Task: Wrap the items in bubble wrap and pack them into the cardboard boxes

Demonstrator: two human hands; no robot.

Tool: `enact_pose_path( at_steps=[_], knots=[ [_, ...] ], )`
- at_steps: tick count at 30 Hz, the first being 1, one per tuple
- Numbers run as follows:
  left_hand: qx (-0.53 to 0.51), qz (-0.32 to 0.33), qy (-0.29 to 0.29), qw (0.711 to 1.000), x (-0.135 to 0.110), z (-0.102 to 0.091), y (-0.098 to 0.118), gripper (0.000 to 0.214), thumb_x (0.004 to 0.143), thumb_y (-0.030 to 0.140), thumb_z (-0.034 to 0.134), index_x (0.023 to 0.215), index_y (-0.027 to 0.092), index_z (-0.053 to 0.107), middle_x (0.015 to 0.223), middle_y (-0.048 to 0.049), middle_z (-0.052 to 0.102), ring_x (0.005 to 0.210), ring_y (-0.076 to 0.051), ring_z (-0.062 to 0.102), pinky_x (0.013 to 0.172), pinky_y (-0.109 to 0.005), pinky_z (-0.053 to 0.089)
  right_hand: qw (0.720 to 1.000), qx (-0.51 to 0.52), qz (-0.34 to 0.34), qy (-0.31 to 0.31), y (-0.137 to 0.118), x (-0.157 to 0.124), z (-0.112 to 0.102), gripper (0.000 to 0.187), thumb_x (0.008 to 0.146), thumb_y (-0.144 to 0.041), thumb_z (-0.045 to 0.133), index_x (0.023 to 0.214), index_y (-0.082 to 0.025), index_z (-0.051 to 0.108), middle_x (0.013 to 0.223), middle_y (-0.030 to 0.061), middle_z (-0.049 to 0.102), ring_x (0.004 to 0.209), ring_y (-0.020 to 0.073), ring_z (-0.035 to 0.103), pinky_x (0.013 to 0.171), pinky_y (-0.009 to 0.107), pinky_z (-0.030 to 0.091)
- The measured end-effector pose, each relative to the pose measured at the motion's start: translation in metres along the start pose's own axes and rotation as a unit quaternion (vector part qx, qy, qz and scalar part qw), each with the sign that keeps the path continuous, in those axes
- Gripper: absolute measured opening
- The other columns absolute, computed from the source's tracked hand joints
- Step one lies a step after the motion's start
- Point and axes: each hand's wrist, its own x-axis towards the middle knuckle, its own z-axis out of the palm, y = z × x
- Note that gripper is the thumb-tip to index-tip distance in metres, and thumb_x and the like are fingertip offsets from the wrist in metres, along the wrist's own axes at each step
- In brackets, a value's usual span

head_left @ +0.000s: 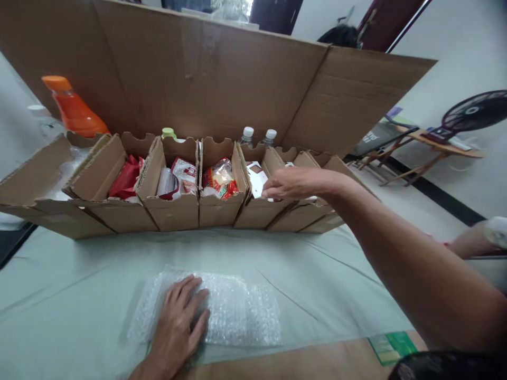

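My left hand (180, 316) lies flat with fingers spread on a sheet of bubble wrap (233, 309) spread over the pale green cloth (79, 285). My right hand (291, 183) reaches forward into one of the cardboard bins (257, 211), fingers curled down onto a white packet (256, 179) inside it. What the fingertips hold is hidden by the bin wall. The row of bins (178, 211) holds snack packets: a red one (127, 177), a red-and-white one (184, 174) and a clear red-labelled one (219, 179).
A tall cardboard flap (206, 74) stands behind the bins. An orange bottle (73, 108) stands at far left, two white-capped bottles (257, 136) and a green-capped one (169, 133) behind the bins. A fan (475, 111) and low table (435, 142) stand at right.
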Motion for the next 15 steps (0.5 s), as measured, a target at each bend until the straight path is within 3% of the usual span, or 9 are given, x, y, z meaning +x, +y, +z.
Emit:
enact_pose_path(
  at_steps=[6, 10, 15],
  knots=[
    [0.011, 0.028, 0.007, 1.0, 0.004, -0.001, -0.001, 0.026, 0.095, 0.016, 0.056, 0.118, 0.022, 0.066, 0.128, -0.0111, 0.068, 0.124, -0.028, 0.057, 0.099, -0.046, 0.047, 0.997, 0.075, -0.015, -0.011, -0.012, -0.014, 0.013, 0.052, 0.099, -0.061, 0.035, 0.069, -0.021, 0.048, 0.071, 0.002, 0.05, 0.07, 0.0179, 0.049, 0.066, 0.032, 0.04],
    [0.015, 0.038, 0.009, 0.999, 0.004, -0.001, -0.001, 0.026, 0.095, 0.015, 0.056, 0.118, 0.021, 0.066, 0.128, -0.0113, 0.068, 0.125, -0.028, 0.056, 0.099, -0.045, 0.046, 0.996, 0.079, -0.027, -0.023, -0.018, -0.015, 0.02, 0.045, 0.1, -0.056, 0.032, 0.074, -0.022, 0.046, 0.08, 0.0039, 0.056, 0.078, 0.0195, 0.052, 0.076, 0.034, 0.044],
    [0.012, 0.033, 0.013, 0.999, 0.003, 0.0, -0.002, 0.025, 0.095, 0.017, 0.057, 0.117, 0.022, 0.066, 0.127, -0.0104, 0.068, 0.124, -0.028, 0.057, 0.099, -0.045, 0.046, 1.0, 0.027, 0.013, -0.008, -0.02, -0.017, 0.014, 0.047, 0.097, -0.059, 0.035, 0.071, -0.022, 0.047, 0.075, 0.0046, 0.055, 0.073, 0.02, 0.051, 0.074, 0.034, 0.041]
  ],
)
